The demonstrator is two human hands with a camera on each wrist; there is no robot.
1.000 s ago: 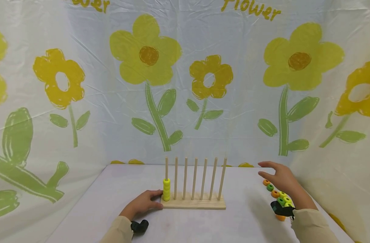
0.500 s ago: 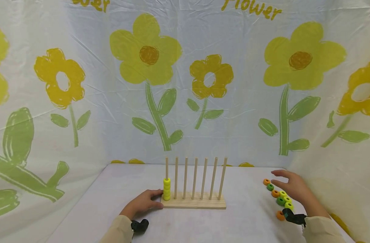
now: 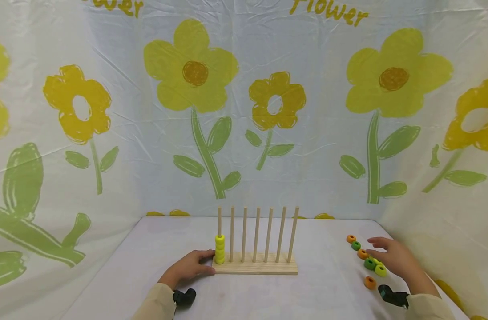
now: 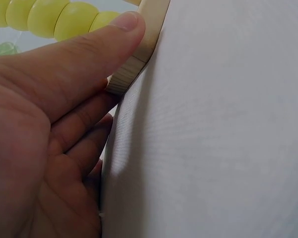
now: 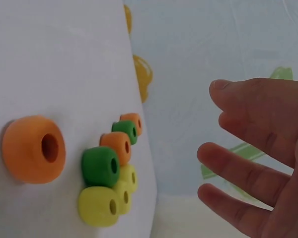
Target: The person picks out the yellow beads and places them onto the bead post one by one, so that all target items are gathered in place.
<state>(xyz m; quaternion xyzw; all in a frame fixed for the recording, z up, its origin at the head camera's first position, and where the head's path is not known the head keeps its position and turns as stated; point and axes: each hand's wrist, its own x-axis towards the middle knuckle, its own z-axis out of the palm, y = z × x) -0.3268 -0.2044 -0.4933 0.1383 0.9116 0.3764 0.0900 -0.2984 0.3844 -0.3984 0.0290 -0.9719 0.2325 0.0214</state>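
My left hand [image 3: 190,268] grips the left end of a wooden peg rack [image 3: 256,267], its thumb along the end of the base and its fingers at the far side. Several yellow beads [image 3: 219,250] are stacked on the leftmost peg; the other pegs are bare. In the left wrist view the thumb lies beside the yellow beads [image 4: 42,16]. Over the loose beads at the right hovers my right hand [image 3: 400,258], fingers spread, nothing held. The right wrist view has green beads [image 5: 100,167], yellow beads [image 5: 98,207] and orange beads [image 5: 34,149] below the fingertips.
A white-covered table [image 3: 316,284] carries everything. Behind and at both sides hangs a flower-printed curtain [image 3: 320,133]. One orange bead [image 3: 369,282] lies apart, nearer the front than the other loose beads.
My right hand has moved rightward and down toward the loose beads, uncovering the front orange one. The left hand and the rack have stayed in place.
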